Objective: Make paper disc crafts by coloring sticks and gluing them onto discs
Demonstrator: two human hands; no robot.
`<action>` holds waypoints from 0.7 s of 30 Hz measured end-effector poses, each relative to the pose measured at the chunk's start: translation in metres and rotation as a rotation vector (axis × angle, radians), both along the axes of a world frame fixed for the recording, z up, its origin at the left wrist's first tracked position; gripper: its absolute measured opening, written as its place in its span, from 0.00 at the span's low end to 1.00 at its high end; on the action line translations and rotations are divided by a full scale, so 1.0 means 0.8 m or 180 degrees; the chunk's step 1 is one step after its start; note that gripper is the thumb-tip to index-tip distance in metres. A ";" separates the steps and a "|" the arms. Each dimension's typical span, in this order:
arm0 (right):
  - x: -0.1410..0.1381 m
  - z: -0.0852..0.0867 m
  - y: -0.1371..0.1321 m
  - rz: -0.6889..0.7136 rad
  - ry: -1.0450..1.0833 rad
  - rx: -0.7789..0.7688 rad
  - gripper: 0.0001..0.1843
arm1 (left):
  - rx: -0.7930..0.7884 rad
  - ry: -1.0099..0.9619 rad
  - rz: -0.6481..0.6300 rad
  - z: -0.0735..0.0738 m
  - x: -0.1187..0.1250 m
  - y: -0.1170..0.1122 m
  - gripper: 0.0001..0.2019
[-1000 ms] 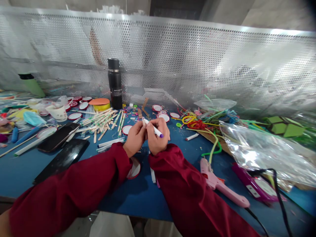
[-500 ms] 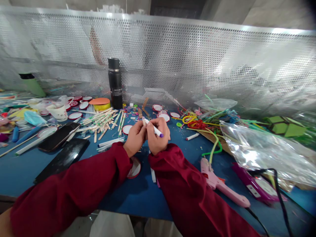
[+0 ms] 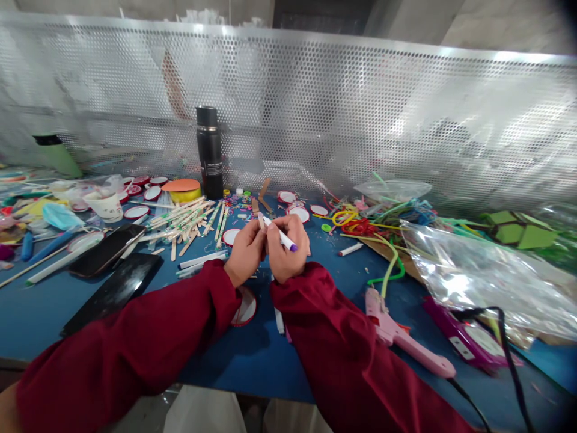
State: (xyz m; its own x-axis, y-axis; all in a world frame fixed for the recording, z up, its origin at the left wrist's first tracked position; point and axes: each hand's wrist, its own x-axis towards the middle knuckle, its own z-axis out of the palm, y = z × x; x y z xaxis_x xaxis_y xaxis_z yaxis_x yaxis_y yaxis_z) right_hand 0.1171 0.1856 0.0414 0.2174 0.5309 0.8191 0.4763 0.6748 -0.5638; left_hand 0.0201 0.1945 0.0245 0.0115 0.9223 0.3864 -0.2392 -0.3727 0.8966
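Note:
Both my hands meet above the middle of the blue table [image 3: 54, 307]. My right hand [image 3: 288, 252] is closed around a white marker [image 3: 283, 237] with a purple end, its tip pointing left. My left hand [image 3: 246, 251] pinches a small wooden stick [image 3: 260, 221], held upright against the marker's tip. Dark red sleeves cover both arms. A red-rimmed white lid [image 3: 246, 310] lies on the table beneath my left wrist.
Loose wooden sticks [image 3: 189, 219] and red-rimmed lids lie beyond my hands, by a black flask [image 3: 209, 153]. Two dark phones [image 3: 108, 249] sit at left. A pink glue gun [image 3: 396, 334], plastic bags [image 3: 478, 273] and coloured cords [image 3: 360, 225] crowd the right. A perforated metal screen [image 3: 315, 108] backs the table.

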 end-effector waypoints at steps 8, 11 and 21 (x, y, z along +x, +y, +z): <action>0.000 0.001 -0.003 0.0040 -0.0077 -0.0025 0.05 | -0.0070 -0.0043 -0.0154 -0.002 -0.001 0.001 0.20; 0.001 0.000 -0.002 -0.0002 -0.0085 -0.0056 0.05 | -0.0113 -0.0042 -0.0179 -0.002 -0.001 0.002 0.20; 0.000 0.002 -0.003 0.0027 -0.0121 -0.0044 0.05 | -0.0041 -0.0021 -0.0142 -0.002 0.000 0.001 0.20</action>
State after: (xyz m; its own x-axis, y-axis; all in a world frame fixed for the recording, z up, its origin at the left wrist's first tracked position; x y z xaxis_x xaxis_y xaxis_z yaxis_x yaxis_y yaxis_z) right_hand 0.1173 0.1831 0.0430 0.1817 0.5440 0.8192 0.4919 0.6711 -0.5547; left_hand 0.0198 0.1952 0.0225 0.0503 0.9258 0.3746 -0.2613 -0.3498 0.8997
